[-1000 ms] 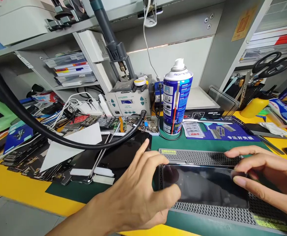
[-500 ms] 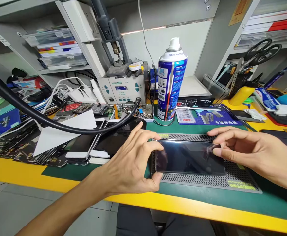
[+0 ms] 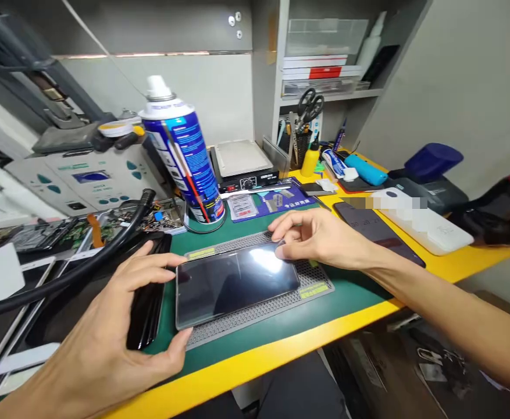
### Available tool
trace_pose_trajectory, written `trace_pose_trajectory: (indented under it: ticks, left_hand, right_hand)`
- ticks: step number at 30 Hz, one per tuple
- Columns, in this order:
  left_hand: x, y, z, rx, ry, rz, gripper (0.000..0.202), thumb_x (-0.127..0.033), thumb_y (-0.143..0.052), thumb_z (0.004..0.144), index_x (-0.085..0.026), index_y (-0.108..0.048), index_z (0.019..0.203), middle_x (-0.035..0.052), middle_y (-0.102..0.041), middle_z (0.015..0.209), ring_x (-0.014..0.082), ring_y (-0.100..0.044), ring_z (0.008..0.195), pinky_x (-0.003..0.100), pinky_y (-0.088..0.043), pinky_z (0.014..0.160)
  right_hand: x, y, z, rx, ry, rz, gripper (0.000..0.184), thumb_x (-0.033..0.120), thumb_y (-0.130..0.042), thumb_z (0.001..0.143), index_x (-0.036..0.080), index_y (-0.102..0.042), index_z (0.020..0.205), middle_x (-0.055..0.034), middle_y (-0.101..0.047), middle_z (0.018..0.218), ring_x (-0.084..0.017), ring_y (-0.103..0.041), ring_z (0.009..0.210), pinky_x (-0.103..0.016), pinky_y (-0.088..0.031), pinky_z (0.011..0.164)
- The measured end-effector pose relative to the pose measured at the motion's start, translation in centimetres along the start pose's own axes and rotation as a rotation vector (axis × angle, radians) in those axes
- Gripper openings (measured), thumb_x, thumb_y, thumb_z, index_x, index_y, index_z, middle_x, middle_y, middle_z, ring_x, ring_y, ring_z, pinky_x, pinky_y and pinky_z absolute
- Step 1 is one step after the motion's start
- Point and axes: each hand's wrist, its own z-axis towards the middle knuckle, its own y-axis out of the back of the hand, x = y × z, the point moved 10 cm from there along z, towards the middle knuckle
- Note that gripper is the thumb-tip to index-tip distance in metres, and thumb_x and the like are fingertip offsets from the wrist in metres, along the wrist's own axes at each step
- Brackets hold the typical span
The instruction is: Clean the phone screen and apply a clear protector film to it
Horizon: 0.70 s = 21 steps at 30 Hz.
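A dark-screened phone is laid face up on a grey perforated pad, on a green mat. Its left end is spanned by the spread thumb and fingers of the left hand; whether it is gripped cannot be told. The far right corner is met by the right hand, thumb and forefinger nearly closed; what is pinched cannot be told. A blue spray can is placed behind.

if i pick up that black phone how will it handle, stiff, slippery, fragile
The phone looks stiff, its long edges running straight. Its glossy, reflective face may prove slippery and, if glass, fragile. Being slim, it is probably fairly light.
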Motion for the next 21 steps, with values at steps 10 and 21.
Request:
trace_pose_trajectory:
  ticks: [10,21]
  left_hand:
    - [0.9,-0.1,0.5,-0.028,0.036,-0.067,0.069,-0.025,-0.079,0.077,-0.031,-0.042,0.135,0.0085,-0.062,0.137,0.0385,-0.049,0.15,0.07,-0.031,0.131]
    - [0.5,-0.4,1.1,0.097,0.131,-0.179,0.063,-0.026,-0.076,0.08,-0.03,-0.043,0.134,0.0116,-0.061,0.137,0.0388,-0.052,0.145,0.073,-0.029,0.129]
  right_hand:
    - [0.1,-0.1,-0.3,0.027,0.001,0.069,0.024,0.023,-0.085,0.072,0.02,-0.073,0.093,0.008,-0.053,0.061,-0.009,-0.038,0.055,-0.025,-0.03,0.052]
    - [-0.6,0.5,0.3,-0.013,-0.082,0.168,0.025,0.02,-0.09,0.058,0.019,-0.078,0.08,-0.0055,-0.077,0.09,-0.016,-0.064,0.075,-0.027,-0.046,0.063]
